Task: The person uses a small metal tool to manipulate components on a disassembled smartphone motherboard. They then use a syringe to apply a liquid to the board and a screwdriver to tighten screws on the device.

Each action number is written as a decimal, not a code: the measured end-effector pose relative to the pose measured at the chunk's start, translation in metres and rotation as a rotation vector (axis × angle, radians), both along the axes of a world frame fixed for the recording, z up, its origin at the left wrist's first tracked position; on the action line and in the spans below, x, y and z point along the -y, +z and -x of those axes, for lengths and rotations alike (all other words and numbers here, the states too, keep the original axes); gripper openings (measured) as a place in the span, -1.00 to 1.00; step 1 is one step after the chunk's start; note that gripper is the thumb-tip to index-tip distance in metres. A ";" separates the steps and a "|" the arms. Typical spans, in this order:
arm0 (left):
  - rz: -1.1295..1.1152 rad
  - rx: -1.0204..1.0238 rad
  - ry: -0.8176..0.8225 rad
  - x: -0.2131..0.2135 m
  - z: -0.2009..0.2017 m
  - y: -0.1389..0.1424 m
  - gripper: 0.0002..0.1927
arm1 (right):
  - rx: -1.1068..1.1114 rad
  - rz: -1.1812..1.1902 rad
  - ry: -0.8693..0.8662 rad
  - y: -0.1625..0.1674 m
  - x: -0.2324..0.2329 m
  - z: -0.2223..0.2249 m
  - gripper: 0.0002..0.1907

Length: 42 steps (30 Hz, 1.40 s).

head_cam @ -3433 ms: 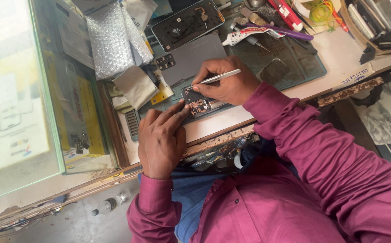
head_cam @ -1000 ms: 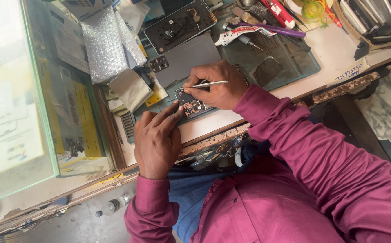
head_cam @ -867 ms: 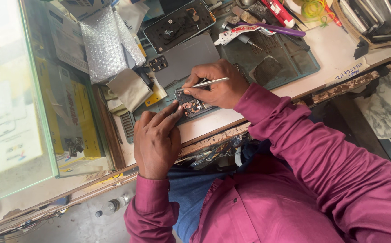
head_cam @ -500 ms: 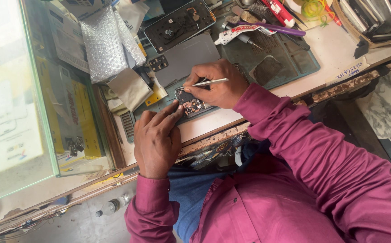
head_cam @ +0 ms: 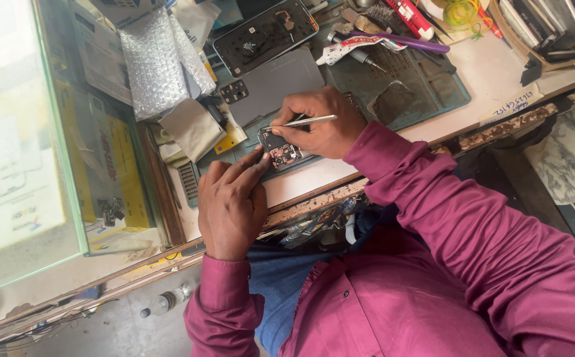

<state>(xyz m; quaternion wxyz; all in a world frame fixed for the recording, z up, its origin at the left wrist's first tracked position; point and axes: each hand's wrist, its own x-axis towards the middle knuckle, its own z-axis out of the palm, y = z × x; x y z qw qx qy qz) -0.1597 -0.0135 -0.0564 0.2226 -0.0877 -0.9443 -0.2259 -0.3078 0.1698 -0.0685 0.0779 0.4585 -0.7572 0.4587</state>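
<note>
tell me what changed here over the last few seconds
Almost nothing. The left hand shifted slightly up so its fingertips steady the open phone. The right hand kept the tweezers on it. Bench clutter stayed put.

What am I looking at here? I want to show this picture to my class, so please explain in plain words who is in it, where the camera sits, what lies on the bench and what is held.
There is no machine here: a person in a maroon shirt works with two bare hands. The single camera is worn on the person's head and looks down, so the scene appears tilted.

The right hand holds thin metal tweezers, their tip at an opened phone with its inner parts showing. The left hand steadies that phone with its fingertips.

The phone lies at the near edge of a grey-green work mat. Farther back lie a grey phone back cover, another opened phone, bubble wrap and small tools, including a purple-handled one. A glass panel stands at the picture's left.
</note>
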 end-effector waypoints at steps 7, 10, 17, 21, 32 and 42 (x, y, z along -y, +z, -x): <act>-0.008 -0.009 -0.004 0.005 -0.008 0.000 -0.57 | -0.066 -0.006 0.001 0.000 0.005 -0.009 -0.81; -0.005 -0.011 -0.004 0.005 -0.008 -0.001 -0.58 | -0.071 -0.007 -0.014 -0.003 0.005 -0.009 -0.83; -0.010 0.000 0.007 0.006 -0.008 0.002 -0.57 | 0.071 0.048 0.024 -0.002 0.004 -0.009 -0.84; -0.002 -0.015 0.011 0.008 -0.007 0.003 -0.57 | 0.016 0.010 0.001 0.001 0.005 -0.007 -0.79; -0.012 -0.009 0.006 0.021 0.000 0.000 -0.57 | -0.036 -0.029 -0.001 -0.004 0.021 -0.001 -0.81; 0.002 -0.011 0.009 0.004 0.003 -0.008 -0.59 | -0.192 -0.058 -0.022 -0.018 0.004 0.000 -0.84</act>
